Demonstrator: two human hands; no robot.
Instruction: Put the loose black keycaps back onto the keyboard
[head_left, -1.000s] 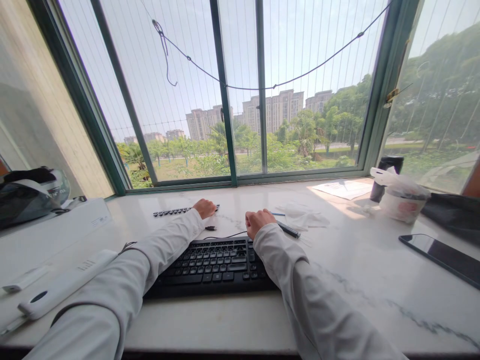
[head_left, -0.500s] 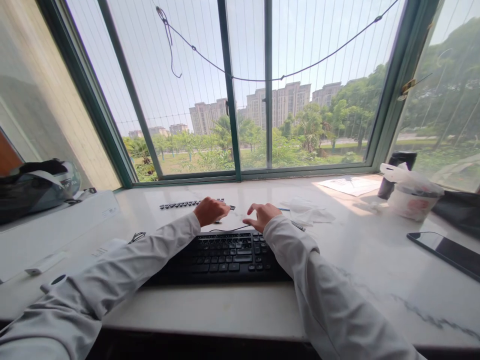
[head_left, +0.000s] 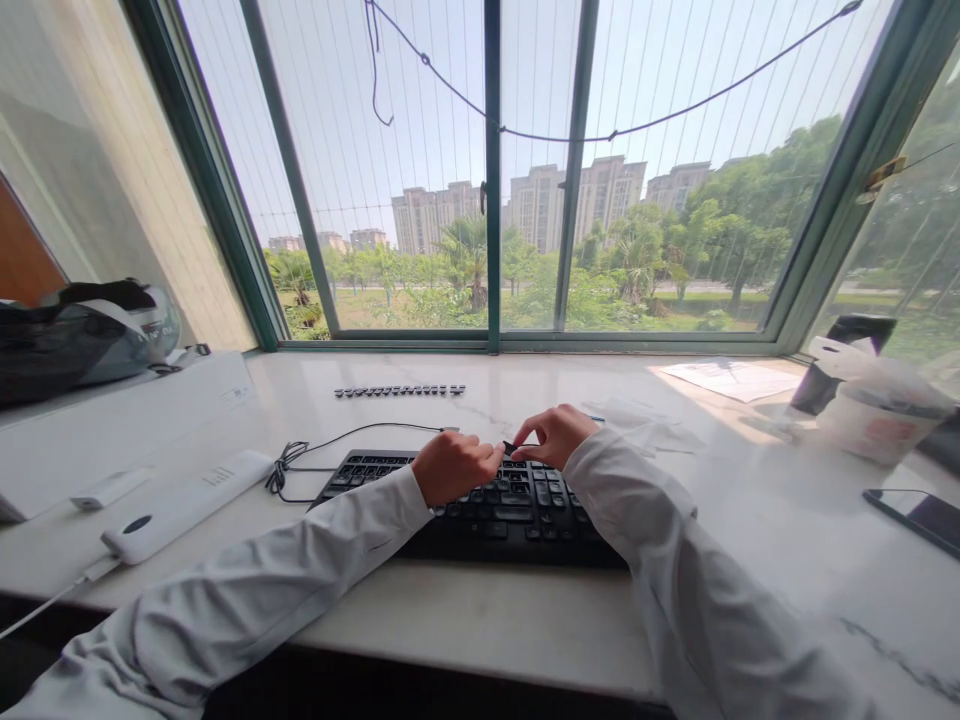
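Observation:
A small black keycap [head_left: 509, 448] sits between my two hands, above the upper part of a black keyboard [head_left: 517, 528]. My left hand [head_left: 457, 468] is closed, its fingertips pinched at the keycap's left side. From the right, the thumb and forefinger of my right hand [head_left: 556, 438] close on the same keycap. Part of the keyboard lies hidden under my left hand and both sleeves. Beyond it, a row of loose keycaps [head_left: 400, 391] is lined up on the white counter [head_left: 300, 375].
A coiled black cable [head_left: 289, 462] and a white power bank [head_left: 187, 505] lie to the left. Crumpled clear plastic [head_left: 652, 428], a sheet of paper [head_left: 731, 378], a bagged tub [head_left: 877, 415] and a phone [head_left: 919, 520] are on the right. A helmet [head_left: 90, 335] rests far left.
My left hand has come back from the keycap row to over the keyboard. My right hand's fingers have closed from apart, and the hands now meet at the keycap. The view has shifted.

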